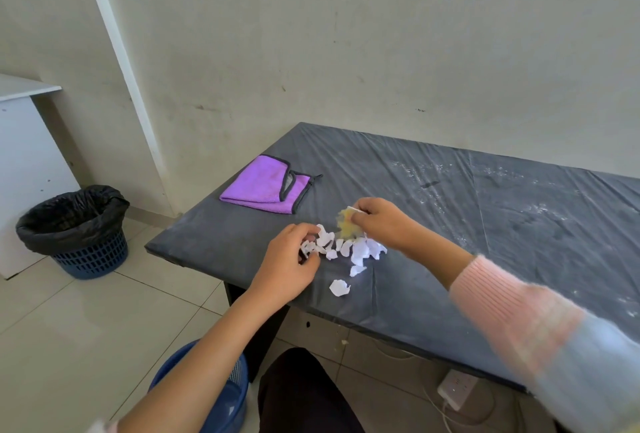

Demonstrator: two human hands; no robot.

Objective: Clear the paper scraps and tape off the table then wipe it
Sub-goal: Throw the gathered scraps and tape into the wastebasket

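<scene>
On the worktop [485, 224], the left hand [291, 259] curls round bunched paper scraps [349, 247], too tangled to count; the right hand [377, 221] pinches one yellowish tape wad [344, 224] near one purple cloth [256, 186].

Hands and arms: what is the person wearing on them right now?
The left hand and right hand are bare: no gloves, and no rings or watch visible. The right sleeve is fuzzy knit, pink and ribbed at the cuff, then pale blue. Only a pinkish bit of the left sleeve shows at the frame's bottom edge.

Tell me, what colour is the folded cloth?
The cloth is purple with dark trim; head view.
</scene>
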